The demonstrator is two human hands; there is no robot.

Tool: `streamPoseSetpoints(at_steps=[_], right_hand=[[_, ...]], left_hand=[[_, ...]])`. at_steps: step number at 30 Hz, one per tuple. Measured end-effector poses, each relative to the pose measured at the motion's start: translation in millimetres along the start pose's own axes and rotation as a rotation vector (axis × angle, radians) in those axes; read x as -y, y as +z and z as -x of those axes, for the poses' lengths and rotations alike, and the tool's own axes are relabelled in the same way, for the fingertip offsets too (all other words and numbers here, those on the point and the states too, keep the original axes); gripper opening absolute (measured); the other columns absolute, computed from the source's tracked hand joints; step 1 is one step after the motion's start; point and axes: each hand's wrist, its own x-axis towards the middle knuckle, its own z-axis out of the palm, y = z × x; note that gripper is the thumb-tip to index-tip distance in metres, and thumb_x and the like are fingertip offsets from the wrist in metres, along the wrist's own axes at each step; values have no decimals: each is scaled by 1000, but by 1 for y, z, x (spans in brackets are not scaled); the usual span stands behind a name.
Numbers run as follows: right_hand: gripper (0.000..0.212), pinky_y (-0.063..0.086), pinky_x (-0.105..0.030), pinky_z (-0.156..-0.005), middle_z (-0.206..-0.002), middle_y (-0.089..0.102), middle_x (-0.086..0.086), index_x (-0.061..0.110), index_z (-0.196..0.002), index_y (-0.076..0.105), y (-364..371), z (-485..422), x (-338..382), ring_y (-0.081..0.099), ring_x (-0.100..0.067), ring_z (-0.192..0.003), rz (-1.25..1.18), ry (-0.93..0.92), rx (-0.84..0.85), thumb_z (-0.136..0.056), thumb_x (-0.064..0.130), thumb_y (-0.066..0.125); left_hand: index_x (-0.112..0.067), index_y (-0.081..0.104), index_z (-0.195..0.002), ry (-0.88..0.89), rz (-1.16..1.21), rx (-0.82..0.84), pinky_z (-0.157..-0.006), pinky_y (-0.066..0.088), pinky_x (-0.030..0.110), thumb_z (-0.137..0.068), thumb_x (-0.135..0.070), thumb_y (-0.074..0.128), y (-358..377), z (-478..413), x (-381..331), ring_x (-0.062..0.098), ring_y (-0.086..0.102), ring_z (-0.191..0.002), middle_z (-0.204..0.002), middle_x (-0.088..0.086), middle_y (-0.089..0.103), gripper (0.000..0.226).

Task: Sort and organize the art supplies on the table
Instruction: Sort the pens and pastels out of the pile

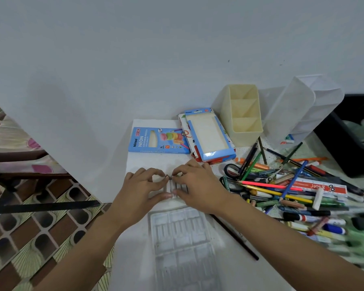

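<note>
Your left hand [144, 185] and right hand [195, 185] each pinched one row of short pale grey sticks [174, 186], stick count unclear, on the white paper sheet [156, 162], with your fingers curled round its ends; beyond lay two blue cardboard pencil boxes, one flat [159, 140] and one stacked [210, 135]; one cream plastic three-compartment holder [243, 114] stood to the right.

Home, a domestic room rather than an office or shop. Evidence: white desk [229, 265] with its far edge against a plain painted wall [135, 49]. Patterned brown-and-cream floor tiles [40, 238] off its left edge. Floral fabric [13, 133] on a dark wooden frame [19, 154] beyond them. Desk's right half: loose pile of pencils and markers [292, 190], cream pen holder [244, 114], clear organiser [298, 110]. Neon coloured-pencil box [158, 140] mid-desk. Household hobby clutter.
</note>
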Motion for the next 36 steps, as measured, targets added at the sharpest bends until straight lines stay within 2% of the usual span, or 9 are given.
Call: streamPoseSetpoints(at_steps=[7,15,17,19,23,27,30,34,36], right_hand=[[31,35,-43,-90,-128,58,15,21,-108,71,-2,1,0,43,-14,-117,39,-1,23,-94,45,58],[35,35,-45,-94,-127,60,15,24,-118,68,-5,0,1,45,-13,-119,26,7,30,-93,46,59],[33,34,-44,-96,-132,60,15,25,-120,68,-4,5,-1,44,-13,-125,-26,21,1,-94,43,59],[29,36,-44,-97,-134,60,13,26,-120,69,-1,14,-5,46,-13,-128,-126,42,-83,-94,35,60],[20,49,-46,-87,-110,67,11,22,-110,72,-7,40,-21,59,-11,-108,-317,65,-313,-92,25,63],[16,52,-31,-81,-98,67,9,16,-106,72,-38,76,-42,61,-4,-92,-373,117,-486,-93,18,63],[9,45,-13,-76,-92,65,8,14,-99,69,-60,105,-66,59,-2,-84,-376,170,-521,-93,9,65],[13,46,-18,-70,-84,63,11,20,-91,67,-77,141,-113,59,-5,-79,-303,306,-445,-91,6,67],[18,44,-12,-69,-83,62,13,24,-87,66,-83,156,-134,60,-5,-78,-287,339,-380,-89,6,70]], left_hand=[[-41,69,-117,-13,23,14,-86,37,37,-88,-74,33,0,1,1,3,46,-100,-132,-24,54,56],[-40,64,-128,-74,-1,119,-95,35,34,-78,-87,18,-8,-4,-4,8,49,-120,-137,-21,53,83],[-40,63,-128,-76,-5,117,-96,35,35,-83,-83,27,-10,-4,-7,8,47,-120,-137,-21,52,72],[-41,62,-129,-73,20,90,-97,36,35,-92,-64,50,-12,-5,-13,8,47,-119,-134,-21,53,46],[-39,66,-123,-10,133,-1,-88,44,38,-95,-41,63,-9,-12,-37,3,52,-102,-110,-22,61,28],[-37,72,-106,67,270,-69,-78,49,40,-95,-42,63,-3,-27,-74,5,57,-86,-87,-20,61,16],[-37,71,-101,124,320,-39,-78,49,38,-94,-41,64,4,-43,-108,5,58,-85,-85,-19,61,10],[-35,72,-108,215,271,45,-79,48,39,-94,-41,65,21,-64,-149,-1,55,-90,-93,-24,60,16],[-34,72,-110,234,229,76,-81,49,39,-94,-42,64,31,-73,-164,0,55,-93,-98,-20,64,19]])
